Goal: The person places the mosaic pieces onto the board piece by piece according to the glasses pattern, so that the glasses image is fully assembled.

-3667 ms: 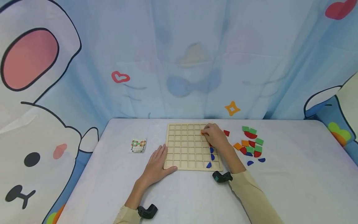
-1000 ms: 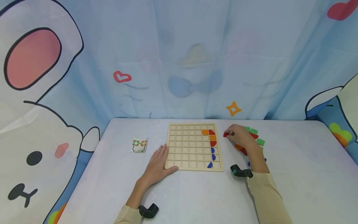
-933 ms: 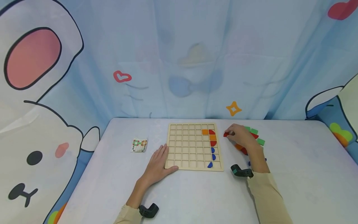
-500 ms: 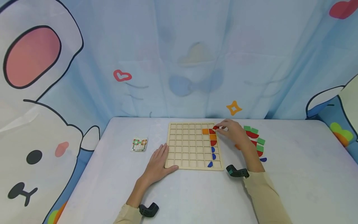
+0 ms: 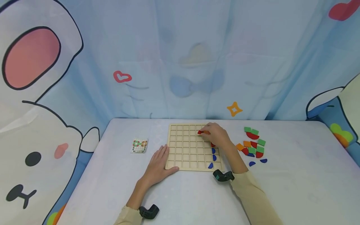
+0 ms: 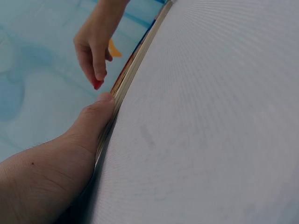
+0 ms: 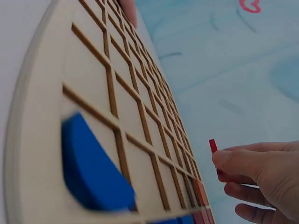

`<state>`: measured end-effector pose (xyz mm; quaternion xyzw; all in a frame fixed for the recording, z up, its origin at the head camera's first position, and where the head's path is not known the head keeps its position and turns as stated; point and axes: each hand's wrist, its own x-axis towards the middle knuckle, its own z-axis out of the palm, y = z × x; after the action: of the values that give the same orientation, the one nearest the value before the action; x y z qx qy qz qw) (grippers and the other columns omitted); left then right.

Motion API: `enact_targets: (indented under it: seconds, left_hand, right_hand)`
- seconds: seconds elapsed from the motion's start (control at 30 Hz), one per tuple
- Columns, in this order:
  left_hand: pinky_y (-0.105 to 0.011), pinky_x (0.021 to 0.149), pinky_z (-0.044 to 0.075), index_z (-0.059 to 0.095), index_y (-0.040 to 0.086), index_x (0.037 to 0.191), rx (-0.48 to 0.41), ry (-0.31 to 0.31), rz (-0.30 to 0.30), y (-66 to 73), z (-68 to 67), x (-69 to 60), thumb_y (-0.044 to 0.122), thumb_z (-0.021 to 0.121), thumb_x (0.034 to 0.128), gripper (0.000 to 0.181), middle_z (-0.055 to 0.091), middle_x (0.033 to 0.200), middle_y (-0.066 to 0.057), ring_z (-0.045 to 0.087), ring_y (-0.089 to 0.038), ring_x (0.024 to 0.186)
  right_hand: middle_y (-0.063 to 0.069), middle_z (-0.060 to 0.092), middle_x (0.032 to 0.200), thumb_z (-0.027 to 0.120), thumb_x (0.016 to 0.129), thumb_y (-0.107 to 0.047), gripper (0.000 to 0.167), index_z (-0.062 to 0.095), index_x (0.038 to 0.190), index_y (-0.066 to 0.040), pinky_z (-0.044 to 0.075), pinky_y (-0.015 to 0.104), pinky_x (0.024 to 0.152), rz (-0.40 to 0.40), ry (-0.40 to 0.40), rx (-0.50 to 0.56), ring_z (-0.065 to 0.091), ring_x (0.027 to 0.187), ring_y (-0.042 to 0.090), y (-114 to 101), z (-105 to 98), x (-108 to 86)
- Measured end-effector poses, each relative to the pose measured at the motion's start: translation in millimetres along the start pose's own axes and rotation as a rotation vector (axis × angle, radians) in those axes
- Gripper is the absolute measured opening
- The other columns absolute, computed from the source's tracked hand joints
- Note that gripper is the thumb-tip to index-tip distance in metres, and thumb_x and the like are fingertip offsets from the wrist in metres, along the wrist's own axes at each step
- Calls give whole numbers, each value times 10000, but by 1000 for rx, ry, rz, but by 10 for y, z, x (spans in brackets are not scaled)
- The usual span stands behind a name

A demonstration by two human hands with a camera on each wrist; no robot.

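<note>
A wooden grid board (image 5: pixel 180 147) lies flat on the table. My left hand (image 5: pixel 158 162) rests with straight fingers along its left edge, the thumb at the near edge. My right hand (image 5: pixel 216 135) pinches a small red tile (image 5: pixel 200 132) between thumb and fingertips over the upper right part of the board. The right wrist view shows the red tile (image 7: pixel 213 145) raised above the board's surface. Blue half-round tiles (image 5: pixel 213 151) sit in the rightmost column. Part of an orange tile (image 5: pixel 206 132) shows under the right hand, which hides other tiles there.
Right of the board lie several loose tiles: green (image 5: pixel 261 142), red (image 5: pixel 252 136), orange (image 5: pixel 239 147) and blue (image 5: pixel 263 161). A small pattern card (image 5: pixel 139 146) lies left of the board. A patterned curtain (image 5: pixel 180 62) hangs behind the table.
An orange tile was laid on the board. My right hand then took hold of the red tile beside the board and carried it left over the grid. My left hand stays in place.
</note>
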<state>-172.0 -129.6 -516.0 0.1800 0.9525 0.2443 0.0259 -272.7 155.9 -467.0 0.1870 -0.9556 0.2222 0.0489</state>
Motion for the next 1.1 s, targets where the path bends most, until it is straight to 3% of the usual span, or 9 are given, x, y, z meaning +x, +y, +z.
enact_targets:
  seconds: [0.23,0.5,0.63,0.83,1.1]
  left_hand:
    - [-475,1240,140,152,49,1555,-3,2,-5,0,16,0,608,571,887,967,134,1643,-92,94,-265,1532]
    - [-485,1239,135,155,45,1554,-32,1,-12,19,8,-12,613,576,882,975,135,1643,-96,86,-263,1533]
    - [-486,1239,139,160,46,1554,-26,8,-11,16,-2,-9,607,582,881,972,140,1642,-95,91,-264,1533]
    - [-477,1241,134,152,54,1557,-24,10,-9,6,9,0,616,571,883,973,136,1643,-92,87,-261,1534]
    - [-472,1242,134,154,58,1557,-23,6,-15,11,20,-7,616,568,883,968,133,1644,-86,85,-257,1534]
  right_hand:
    - [103,718,1037,735,865,-199,171,776,999,-101,564,389,697,11,99,-111,619,940,302,-111,133,35]
    - [89,701,938,746,849,-154,134,781,950,-73,522,331,629,26,89,-119,576,813,249,-154,186,64]
    - [104,700,1014,747,846,-140,123,786,944,-77,546,354,678,18,74,-120,590,883,269,-164,167,75]
    - [99,729,1068,712,874,-119,102,794,914,-74,562,406,834,-91,84,-238,620,1025,325,-148,142,89]
    - [88,738,1047,727,865,-138,103,786,918,-72,567,412,808,-174,128,-309,632,1005,316,-113,142,18]
